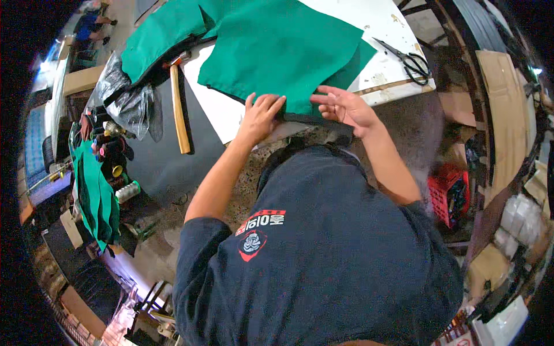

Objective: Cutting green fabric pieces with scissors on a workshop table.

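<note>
I see the left hand (262, 119) resting bent fingers on the green cloth (277, 52); the right hand (347, 111) curls loosely at its edge. Whether either pinches, I can't tell.

Cloth (283, 55) lies across a table (398, 23), its near edge at the left hand (264, 118) and right hand (346, 109). Scissors (408, 62) lie to its right, a hammer (180, 109) to its left; a crate (441, 196) sits farther right.

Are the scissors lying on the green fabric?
No, the scissors lie on the white board, to the right of the green fabric.
</note>
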Available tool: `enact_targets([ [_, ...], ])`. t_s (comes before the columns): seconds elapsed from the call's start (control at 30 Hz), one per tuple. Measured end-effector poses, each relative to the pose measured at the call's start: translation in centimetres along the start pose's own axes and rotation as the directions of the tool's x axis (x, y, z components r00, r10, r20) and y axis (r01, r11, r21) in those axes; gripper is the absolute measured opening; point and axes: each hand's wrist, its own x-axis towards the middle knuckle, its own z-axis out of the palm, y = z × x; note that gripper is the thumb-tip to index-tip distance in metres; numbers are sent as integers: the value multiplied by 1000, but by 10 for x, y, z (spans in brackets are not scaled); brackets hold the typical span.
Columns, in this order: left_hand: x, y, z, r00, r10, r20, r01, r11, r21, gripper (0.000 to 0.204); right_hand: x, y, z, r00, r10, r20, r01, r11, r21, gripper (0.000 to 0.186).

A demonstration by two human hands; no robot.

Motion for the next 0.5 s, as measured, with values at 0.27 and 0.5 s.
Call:
enact_targets([
  [0.27,54,-13,-36,957,-140,253,245,858,-451,26,15,-41,-21,973,-224,61,216,969,122,40],
  [0.5,70,-31,-36,851,-288,438,494,720,-487,40,8,-46,-58,968,-243,-69,247,967,64,26],
])
